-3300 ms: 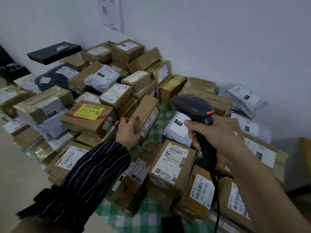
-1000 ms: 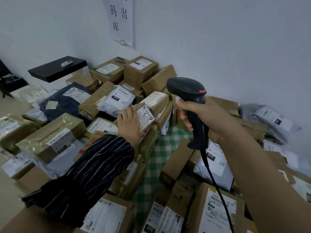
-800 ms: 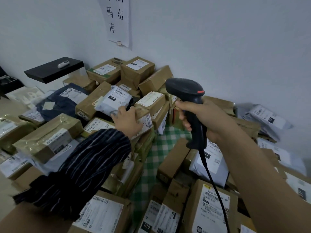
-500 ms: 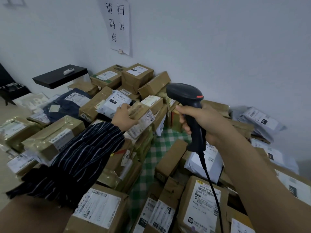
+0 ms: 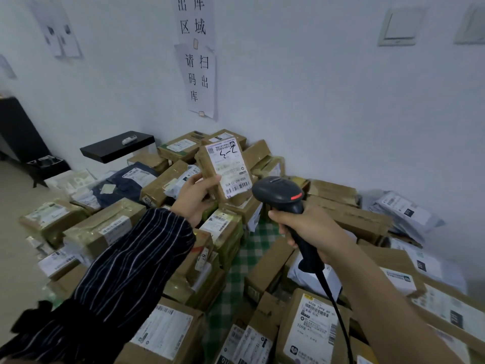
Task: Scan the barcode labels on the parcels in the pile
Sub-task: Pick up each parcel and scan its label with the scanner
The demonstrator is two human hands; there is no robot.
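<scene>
My left hand (image 5: pixel 195 197) grips a small brown cardboard parcel (image 5: pixel 226 170) and holds it upright above the pile, its white barcode label facing me. My right hand (image 5: pixel 307 227) is curled round the handle of a black corded barcode scanner (image 5: pixel 279 193). The scanner's head sits just right of the parcel's lower edge, close to the barcode. Beneath both hands lies the pile of parcels (image 5: pixel 105 229), brown boxes and grey mailer bags with white labels, spread over a green checked cloth (image 5: pixel 244 256).
A white wall with paper notices (image 5: pixel 200 74) stands behind the pile. A black shelf (image 5: pixel 118 149) juts out at the left, with dark furniture (image 5: pixel 21 132) further left. Grey mailer bags (image 5: pixel 401 214) lie at the right. Bare floor (image 5: pixel 15 232) runs along the left.
My left hand has lifted the small parcel off the pile and turned its label upright towards me. The scanner stayed near the parcel. The view tilted up, showing more wall.
</scene>
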